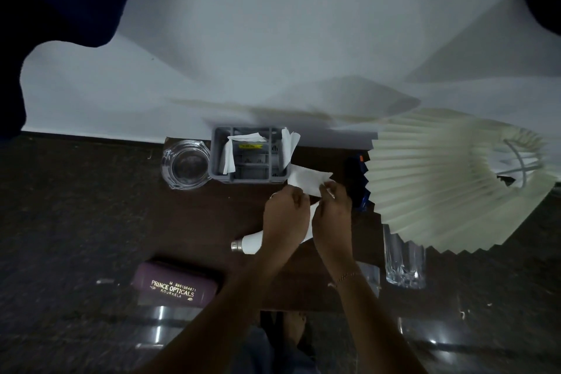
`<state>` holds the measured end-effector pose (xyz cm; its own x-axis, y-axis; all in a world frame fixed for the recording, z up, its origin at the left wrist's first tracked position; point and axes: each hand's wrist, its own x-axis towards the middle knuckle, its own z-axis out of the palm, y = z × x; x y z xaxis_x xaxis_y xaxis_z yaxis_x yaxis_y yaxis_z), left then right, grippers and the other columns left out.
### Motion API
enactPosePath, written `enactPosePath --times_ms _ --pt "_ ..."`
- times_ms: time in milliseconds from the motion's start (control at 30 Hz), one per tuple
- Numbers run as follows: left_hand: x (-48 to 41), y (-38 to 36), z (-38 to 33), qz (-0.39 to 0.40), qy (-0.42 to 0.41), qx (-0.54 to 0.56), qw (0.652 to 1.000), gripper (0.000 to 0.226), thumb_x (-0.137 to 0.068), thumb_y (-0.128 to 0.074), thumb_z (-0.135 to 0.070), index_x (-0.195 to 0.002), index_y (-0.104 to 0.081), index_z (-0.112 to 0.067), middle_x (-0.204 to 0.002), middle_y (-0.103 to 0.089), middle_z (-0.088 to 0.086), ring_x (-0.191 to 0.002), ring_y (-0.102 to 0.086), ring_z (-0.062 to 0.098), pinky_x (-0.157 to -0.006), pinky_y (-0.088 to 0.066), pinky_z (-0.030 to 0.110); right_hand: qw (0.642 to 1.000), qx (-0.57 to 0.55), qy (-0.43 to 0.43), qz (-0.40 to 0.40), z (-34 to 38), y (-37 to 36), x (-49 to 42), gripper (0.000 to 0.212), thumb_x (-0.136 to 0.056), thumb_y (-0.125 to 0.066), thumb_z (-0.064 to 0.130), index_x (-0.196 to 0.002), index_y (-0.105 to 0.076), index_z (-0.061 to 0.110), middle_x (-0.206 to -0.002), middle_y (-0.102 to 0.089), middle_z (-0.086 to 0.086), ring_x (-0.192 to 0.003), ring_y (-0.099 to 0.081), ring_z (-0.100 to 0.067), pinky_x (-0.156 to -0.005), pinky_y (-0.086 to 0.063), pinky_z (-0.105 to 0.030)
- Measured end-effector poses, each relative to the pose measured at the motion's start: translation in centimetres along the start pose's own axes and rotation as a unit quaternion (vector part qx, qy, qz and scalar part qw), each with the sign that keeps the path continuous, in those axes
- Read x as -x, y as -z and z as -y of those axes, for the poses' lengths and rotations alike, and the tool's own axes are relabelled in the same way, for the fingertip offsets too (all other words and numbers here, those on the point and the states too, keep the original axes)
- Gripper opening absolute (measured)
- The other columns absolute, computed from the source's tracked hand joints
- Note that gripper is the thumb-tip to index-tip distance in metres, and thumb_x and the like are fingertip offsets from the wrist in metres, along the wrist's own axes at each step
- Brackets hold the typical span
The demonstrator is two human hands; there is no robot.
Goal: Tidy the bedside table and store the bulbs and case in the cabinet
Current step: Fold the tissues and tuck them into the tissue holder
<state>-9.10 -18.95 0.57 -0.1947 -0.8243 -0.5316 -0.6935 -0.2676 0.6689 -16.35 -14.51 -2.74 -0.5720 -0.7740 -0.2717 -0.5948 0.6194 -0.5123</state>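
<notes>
Over the dark wooden bedside table point(236, 206), my left hand point(283, 212) and my right hand point(332, 212) both pinch a white paper tissue point(306, 181). The tissue sits just right of a grey plastic organizer point(218, 158) that holds more white papers. A white bulb point(247, 243) lies on its side on the table, partly under my left wrist. A maroon spectacle case point(176, 284) printed "Prince Opticals" rests at the table's front left edge.
A glass ashtray point(186, 164) stands left of the organizer. A pleated cream lampshade point(449, 182) covers the table's right side, with a blue packet point(358, 182) beside it. A clear tumbler point(403, 258) stands at the front right. The white wall point(243, 55) lies behind.
</notes>
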Motion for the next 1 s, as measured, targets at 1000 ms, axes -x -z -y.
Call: enactPosePath --times_ms 1000 --pt "-1.3 10.3 -1.0 -0.142 -0.167 0.018 0.976 0.025 -0.082 -0.065 -0.01 -0.106 -0.07 -0.008 -0.093 -0.075 0.007 -0.075 -0.059 0.004 -0.064 -0.04 -0.005 0.971 -0.193 0.139 -0.04 9.6 3.4 0.0 0.045 -0.084 -0.062 0.001 -0.127 -0.051 0.01 -0.117 -0.062 -0.011 -0.099 -0.062 -0.02 -0.082 -0.046 -0.014"
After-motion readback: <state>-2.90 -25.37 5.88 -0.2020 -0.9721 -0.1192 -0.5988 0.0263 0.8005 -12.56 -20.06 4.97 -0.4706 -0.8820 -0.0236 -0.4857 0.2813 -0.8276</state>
